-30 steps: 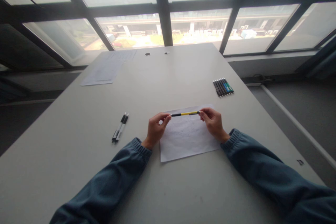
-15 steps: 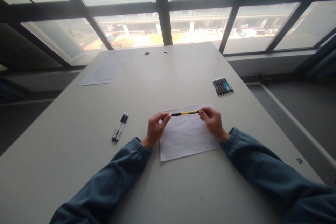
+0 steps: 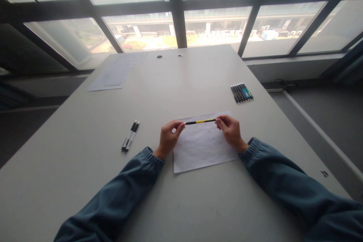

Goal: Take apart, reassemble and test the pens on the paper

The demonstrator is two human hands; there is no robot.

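1. Right now, a slim black-and-yellow pen [image 3: 200, 121] lies level between two hands near the centre of the frame, in front of the upper part of a thin white paper sheet [image 3: 202, 155].
2. At the pen's left end, the left hand [image 3: 169, 138] pinches the tip between thumb and forefinger; its other fingers look curled, though partly hidden.
3. At the opposite end, the right hand [image 3: 230, 131] likewise pinches with thumb and forefinger, the rest folded beneath.
4. Little has shifted: a second ago the dark clip stood out below the yellow barrel, and now it shows against it. Probably the pen has been rolled slightly in place, so the work looks like turning and holding, not carrying.
5. Left of centre, two black-and-white pens [image 3: 132, 136] lie side by side, slanted, on the broad white table [image 3: 85, 140].
6. Right of centre, a neat row of black, blue and green pens [image 3: 242, 93] sits apart from the sheet.
7. Loose white papers [image 3: 109, 77] lie toward the upper left.
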